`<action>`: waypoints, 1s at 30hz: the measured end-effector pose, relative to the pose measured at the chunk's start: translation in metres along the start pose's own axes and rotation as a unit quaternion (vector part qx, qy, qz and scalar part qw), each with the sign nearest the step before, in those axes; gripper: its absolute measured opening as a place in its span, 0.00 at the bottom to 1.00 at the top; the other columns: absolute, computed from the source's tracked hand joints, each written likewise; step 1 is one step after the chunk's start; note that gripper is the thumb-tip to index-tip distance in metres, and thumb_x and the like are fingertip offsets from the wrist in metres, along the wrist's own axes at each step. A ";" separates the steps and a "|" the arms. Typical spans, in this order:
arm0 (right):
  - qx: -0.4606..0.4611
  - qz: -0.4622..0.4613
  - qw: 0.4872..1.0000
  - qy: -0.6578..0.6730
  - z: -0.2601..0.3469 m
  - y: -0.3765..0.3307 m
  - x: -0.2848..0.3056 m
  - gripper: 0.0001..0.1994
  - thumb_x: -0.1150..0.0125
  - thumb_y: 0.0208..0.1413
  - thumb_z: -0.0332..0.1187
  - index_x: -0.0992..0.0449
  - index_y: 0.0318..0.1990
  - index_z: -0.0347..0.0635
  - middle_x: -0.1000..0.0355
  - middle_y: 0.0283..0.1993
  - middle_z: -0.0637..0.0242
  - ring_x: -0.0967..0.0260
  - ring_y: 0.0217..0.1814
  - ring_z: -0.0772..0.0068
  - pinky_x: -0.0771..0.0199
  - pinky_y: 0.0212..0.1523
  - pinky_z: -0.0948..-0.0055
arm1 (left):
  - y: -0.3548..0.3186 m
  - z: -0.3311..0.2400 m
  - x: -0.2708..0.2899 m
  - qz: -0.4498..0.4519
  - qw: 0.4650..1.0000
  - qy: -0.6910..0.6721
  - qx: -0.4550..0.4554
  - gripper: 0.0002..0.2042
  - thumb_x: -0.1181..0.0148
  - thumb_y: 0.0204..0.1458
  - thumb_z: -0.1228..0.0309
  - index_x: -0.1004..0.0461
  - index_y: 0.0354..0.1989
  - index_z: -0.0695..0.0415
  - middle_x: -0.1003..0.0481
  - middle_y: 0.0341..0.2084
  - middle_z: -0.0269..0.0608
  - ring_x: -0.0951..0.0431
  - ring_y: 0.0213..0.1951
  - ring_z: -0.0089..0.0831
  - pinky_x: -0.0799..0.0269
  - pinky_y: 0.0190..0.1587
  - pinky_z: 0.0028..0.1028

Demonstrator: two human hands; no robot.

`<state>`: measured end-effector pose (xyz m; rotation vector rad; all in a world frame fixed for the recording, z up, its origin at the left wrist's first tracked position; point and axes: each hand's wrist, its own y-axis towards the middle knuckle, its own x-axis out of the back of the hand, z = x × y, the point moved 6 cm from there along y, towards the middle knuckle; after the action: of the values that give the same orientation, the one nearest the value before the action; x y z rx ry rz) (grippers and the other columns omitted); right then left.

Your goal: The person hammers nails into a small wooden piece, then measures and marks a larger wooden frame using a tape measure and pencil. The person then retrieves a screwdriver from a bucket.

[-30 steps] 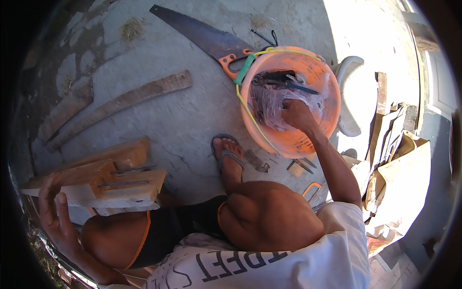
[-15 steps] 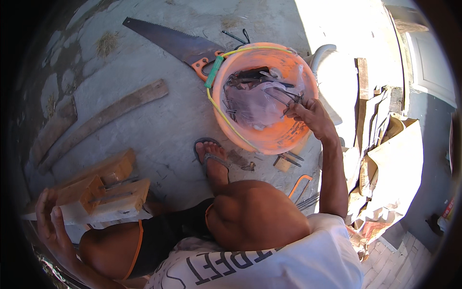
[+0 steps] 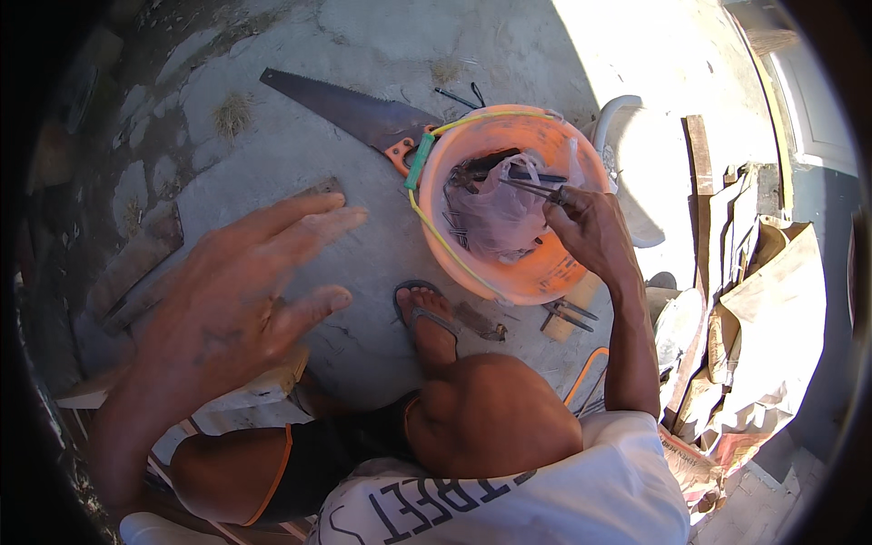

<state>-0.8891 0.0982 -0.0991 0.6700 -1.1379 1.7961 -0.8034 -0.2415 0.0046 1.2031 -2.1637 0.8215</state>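
Note:
My right hand point(image 3: 586, 222) is at the right side of an orange bucket point(image 3: 525, 289), fingers closed on a few thin metal rods point(image 3: 527, 187), perhaps long nails. Their tips point left over a clear plastic bag point(image 3: 504, 213) inside the bucket. Dark tools and small metal pieces lie around the bag, partly covered by it. A yellow cord handle with a green grip point(image 3: 420, 162) hangs at the bucket's left side. My left hand point(image 3: 227, 295) is raised at the left, open, fingers stretched toward the bucket, holding nothing.
A handsaw point(image 3: 350, 109) with an orange handle lies beyond the bucket's left side. Wood pieces point(image 3: 136, 259) lie at the left, partly behind my left hand. Metal prongs on a wood block point(image 3: 568, 318) and an orange-framed saw point(image 3: 586, 374) are near my right forearm. Boards and sacks point(image 3: 758, 309) stand right.
My left hand has come up from the lower left toward the middle. My right hand keeps the metal rods, now bunched closer together and pointing left. The whole view has shifted slightly.

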 end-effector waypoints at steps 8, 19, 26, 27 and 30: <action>0.090 -0.017 0.990 0.108 0.009 0.016 -0.009 0.12 0.38 0.66 0.34 0.18 0.40 0.30 0.18 0.34 0.63 0.23 0.34 0.78 0.21 0.38 0.72 | 0.200 -0.016 -0.146 0.040 0.987 -0.069 -0.142 0.24 0.42 0.64 0.67 0.33 0.66 0.66 0.21 0.50 0.54 0.20 0.53 0.50 0.26 0.56 0.44; 0.079 -0.129 0.949 0.276 0.021 0.045 -0.005 0.13 0.37 0.68 0.37 0.18 0.47 0.34 0.21 0.37 0.66 0.25 0.40 0.79 0.27 0.41 0.76 | 0.169 0.044 -0.125 -0.046 0.754 -0.616 0.223 0.16 0.48 0.69 0.56 0.25 0.35 0.56 0.34 0.22 0.28 0.34 0.26 0.24 0.27 0.38 0.28; 0.286 -0.006 0.885 0.368 0.122 0.032 -0.033 0.19 0.49 0.67 0.27 0.25 0.64 0.33 0.21 0.61 0.52 0.19 0.55 0.66 0.23 0.58 0.71 | 0.071 0.080 -0.032 -0.158 0.740 -0.563 0.331 0.24 0.51 0.70 0.41 0.30 0.32 0.50 0.39 0.19 0.25 0.37 0.22 0.20 0.29 0.31 0.28; 0.315 0.033 0.866 0.388 0.138 0.029 -0.038 0.19 0.50 0.68 0.27 0.24 0.63 0.33 0.22 0.61 0.52 0.20 0.55 0.66 0.23 0.58 0.71 | 0.055 0.088 -0.018 -0.179 0.742 -0.557 0.329 0.25 0.51 0.69 0.41 0.30 0.32 0.50 0.39 0.18 0.25 0.38 0.22 0.20 0.29 0.30 0.27; 0.344 0.154 0.822 0.426 0.184 0.022 -0.053 0.20 0.52 0.71 0.36 0.23 0.63 0.35 0.20 0.57 0.53 0.20 0.48 0.68 0.23 0.51 0.71 | -0.008 0.101 -0.001 -0.199 0.718 -0.564 0.356 0.24 0.52 0.70 0.42 0.28 0.38 0.51 0.41 0.17 0.23 0.39 0.21 0.18 0.32 0.28 0.24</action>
<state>-0.8868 -0.0921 -0.0706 -0.0133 0.0468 2.4188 -0.8111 -0.3169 -0.0621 3.0933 -2.1895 0.8303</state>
